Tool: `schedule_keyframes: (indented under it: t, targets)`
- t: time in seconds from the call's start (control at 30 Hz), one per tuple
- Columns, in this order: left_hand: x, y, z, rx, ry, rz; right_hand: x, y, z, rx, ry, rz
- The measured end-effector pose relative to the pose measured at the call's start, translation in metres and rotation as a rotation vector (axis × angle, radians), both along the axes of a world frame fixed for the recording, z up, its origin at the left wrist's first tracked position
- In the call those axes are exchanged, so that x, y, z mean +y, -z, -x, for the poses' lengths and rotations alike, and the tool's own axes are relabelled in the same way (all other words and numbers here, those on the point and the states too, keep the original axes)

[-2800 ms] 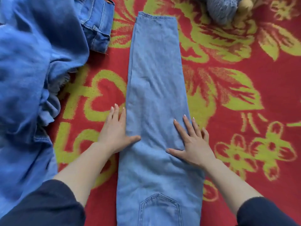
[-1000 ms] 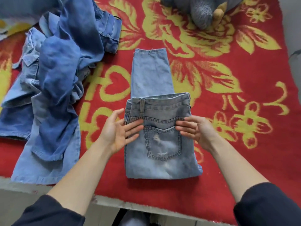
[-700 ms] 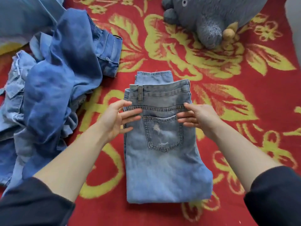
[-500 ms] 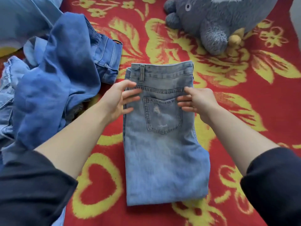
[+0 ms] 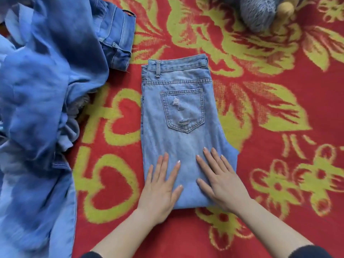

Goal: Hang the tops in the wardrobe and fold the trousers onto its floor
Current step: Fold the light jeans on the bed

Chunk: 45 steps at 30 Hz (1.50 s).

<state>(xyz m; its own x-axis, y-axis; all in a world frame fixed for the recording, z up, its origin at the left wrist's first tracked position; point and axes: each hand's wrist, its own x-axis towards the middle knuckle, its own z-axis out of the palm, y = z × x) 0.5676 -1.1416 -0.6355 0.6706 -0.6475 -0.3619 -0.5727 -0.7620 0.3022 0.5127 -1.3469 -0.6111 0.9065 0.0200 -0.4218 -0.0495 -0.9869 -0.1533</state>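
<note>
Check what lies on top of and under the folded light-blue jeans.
On top: the left hand and right hand press flat on the near end of the folded jeans. Under: the red floral blanket; the jeans' lower layers are hidden.

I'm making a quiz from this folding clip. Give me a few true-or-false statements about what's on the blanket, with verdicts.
1. The left hand and right hand lie flat on the folded jeans. True.
2. The back pocket faces down. False: it faces up, torn patches showing.
3. A heap of blue clothes lies left of the jeans. True.
4. The plush toy sits on the jeans. False: it lies apart, at the top right.
5. The blanket is plain grey. False: red with yellow flowers.
</note>
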Motion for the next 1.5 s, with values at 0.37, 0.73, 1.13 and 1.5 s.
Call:
schedule_keyframes:
  t: [0.37, 0.73, 1.13, 1.5]
  targets:
    - [0.027, -0.016, 0.016, -0.071, 0.191, -0.100, -0.011, -0.008, 0.037, 0.067, -0.251, 0.064]
    - [0.026, -0.067, 0.031, 0.495, 0.162, -0.202, -0.008, -0.052, 0.047, 0.362, 0.114, -0.356]
    - [0.042, -0.096, 0.085, 1.414, -0.358, -0.066, -0.011, -0.077, 0.093, 0.993, 0.439, -0.557]
    - [0.018, -0.104, -0.031, 0.883, -0.500, 0.310, -0.053, -0.086, -0.015, 0.465, 0.559, -0.756]
